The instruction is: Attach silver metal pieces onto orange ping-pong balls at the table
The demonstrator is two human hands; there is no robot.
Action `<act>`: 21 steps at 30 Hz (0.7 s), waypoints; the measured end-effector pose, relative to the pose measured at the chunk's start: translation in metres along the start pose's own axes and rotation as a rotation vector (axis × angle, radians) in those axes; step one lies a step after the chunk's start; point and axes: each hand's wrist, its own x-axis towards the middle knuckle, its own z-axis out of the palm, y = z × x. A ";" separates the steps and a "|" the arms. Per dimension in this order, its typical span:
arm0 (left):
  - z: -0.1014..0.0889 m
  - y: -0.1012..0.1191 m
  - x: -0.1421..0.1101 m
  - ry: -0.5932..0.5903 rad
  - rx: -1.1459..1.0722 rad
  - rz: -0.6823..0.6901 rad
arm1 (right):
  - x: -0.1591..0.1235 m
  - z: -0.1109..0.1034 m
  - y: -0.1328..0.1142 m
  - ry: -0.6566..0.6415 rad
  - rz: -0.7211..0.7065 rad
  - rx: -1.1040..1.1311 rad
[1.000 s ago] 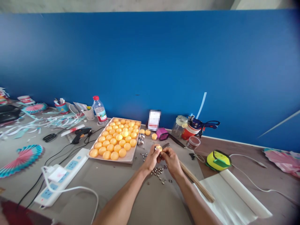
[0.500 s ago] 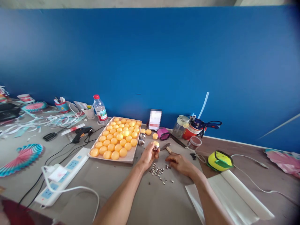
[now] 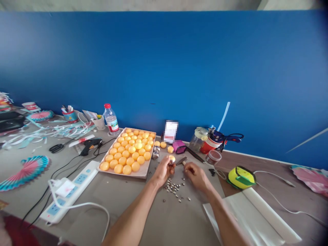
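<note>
My left hand (image 3: 162, 172) is closed around an orange ball (image 3: 172, 159), which looks like a table tennis ball. Small silver pieces cover its lower part. Below that hand, several loose silver beads or studs (image 3: 173, 188) are scattered on the grey table. Curled fingers on my right hand (image 3: 196, 175) are pressed together beside the hammer (image 3: 181, 161). The hand covers part of the hammer's handle, and what its fingertips hold is hidden. Silver-covered balls (image 3: 156, 153) stand behind my left hand, next to the tray.
A shallow tray (image 3: 148, 166) of orange balls lies to the left, near a water bottle (image 3: 111, 121), a glue gun (image 3: 89, 146) and a power strip (image 3: 57, 208). Right of my hands are a glass jug (image 3: 197, 140), a yellow-green tape measure-like object (image 3: 241, 177) and white sheets (image 3: 261, 215).
My right hand has lifted away from the loose silver pieces, up towards the hammer handle, and its fingers have curled in. My left hand still holds the ball in nearly the same place.
</note>
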 end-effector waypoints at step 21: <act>0.004 -0.004 -0.003 -0.067 0.087 -0.008 | 0.000 0.031 -0.023 0.126 0.230 0.797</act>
